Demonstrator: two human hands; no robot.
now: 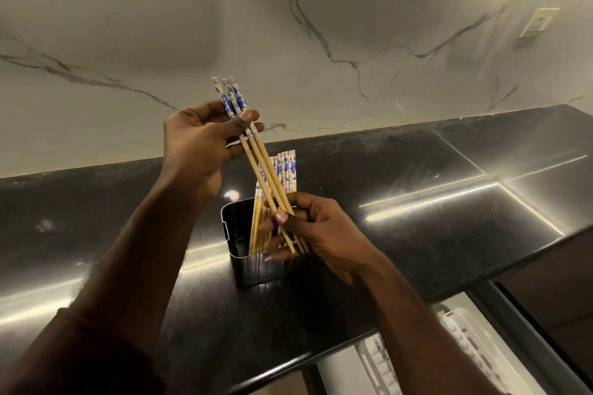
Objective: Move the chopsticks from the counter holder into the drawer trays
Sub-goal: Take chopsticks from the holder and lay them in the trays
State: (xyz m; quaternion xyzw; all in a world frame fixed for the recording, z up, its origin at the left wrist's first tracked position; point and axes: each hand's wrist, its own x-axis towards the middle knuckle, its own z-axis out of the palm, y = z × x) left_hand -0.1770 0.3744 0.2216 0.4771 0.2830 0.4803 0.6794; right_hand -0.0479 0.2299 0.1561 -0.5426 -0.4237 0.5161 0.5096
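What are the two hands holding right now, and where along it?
A small bundle of chopsticks, lifted above the black holder. The left hand pinches it near the blue-patterned tops; the right hand grips the plain wooden tips.

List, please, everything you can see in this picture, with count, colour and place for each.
held chopsticks: three, it seems; pale wood with blue-and-white tops; lifted above the holder, gripped at both ends.
chopsticks in holder: a bundle, count unclear; same colours; standing upright at the holder's right side.
holder: one; black; on the counter, centre.
counter: one; glossy black; across the middle.
wall: one; white marble with grey veins; behind the counter.
socket: one; white; on the wall, upper right.
drawer trays: white; count unclear; in the open drawer below the counter, lower right.
left hand: holds the patterned tops.
right hand: holds the plain tips.
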